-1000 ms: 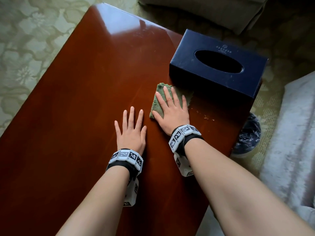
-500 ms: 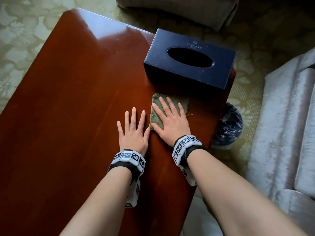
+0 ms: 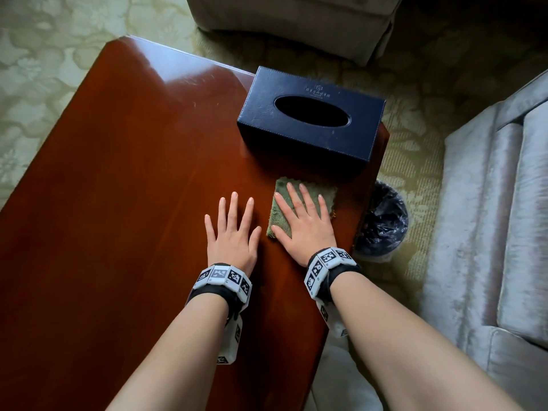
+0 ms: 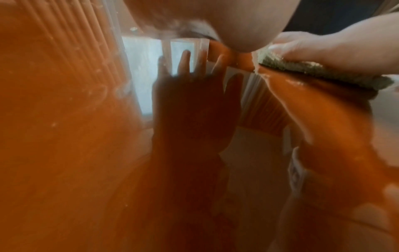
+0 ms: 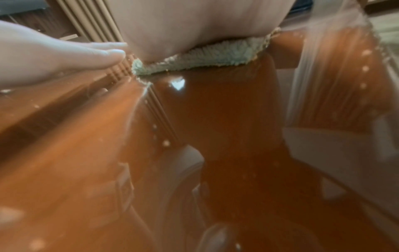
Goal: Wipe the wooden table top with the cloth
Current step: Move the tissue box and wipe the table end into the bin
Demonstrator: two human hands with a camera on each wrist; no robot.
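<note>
Right hand (image 3: pixel 305 225) flat, fingers straight, pressing cloth (image 3: pixel 308 192) on table (image 3: pixel 118 203) near right edge, just before tissue box (image 3: pixel 308 123); box logo unreadable. Left hand (image 3: pixel 232 232) flat, fingers spread, beside cloth.

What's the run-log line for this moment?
right hand flat on cloth | left hand flat on table | box behind cloth

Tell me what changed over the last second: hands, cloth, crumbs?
The right hand slid the green cloth rightward toward the table's edge, over where crumbs lay a second ago; only a speck shows at the cloth's right edge now. The left hand stayed flat beside it, and the tissue box stayed put. Nothing gripped or released.
</note>
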